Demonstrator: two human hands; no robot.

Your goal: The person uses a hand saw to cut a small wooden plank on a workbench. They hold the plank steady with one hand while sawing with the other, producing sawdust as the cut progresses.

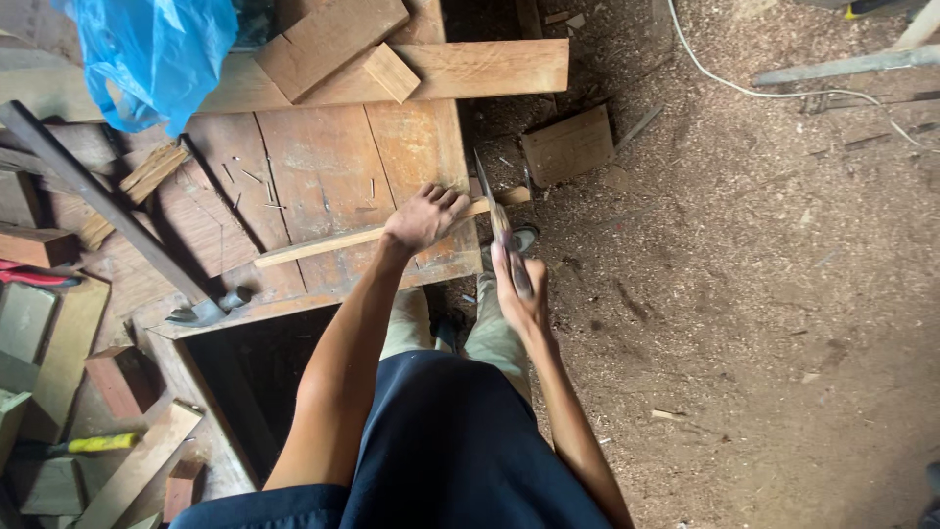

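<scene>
The left hand [426,216] presses down on a thin wooden strip [343,241] that lies across the reddish wooden counter [323,167], its grip flattened over the strip near the counter's right edge, fingers spread and clamping it in place. The strip's long axis runs from lower left to upper right, and its right end juts out past the counter edge over the sawdust-covered floor [744,294]. The right hand [521,294] is clenched around the handle of a handsaw [497,220], whose narrow blade rises up and away from the hand, crossing the strip almost at a right angle just beside the left hand's fingertips. So the saw meets the strip at its overhanging end, to the right of the holding hand and close to it. On the counter lie loose nails [257,181], offcut boards [328,39] and a blue plastic bag [157,54]; a hammer [108,211] lies at the left.
</scene>
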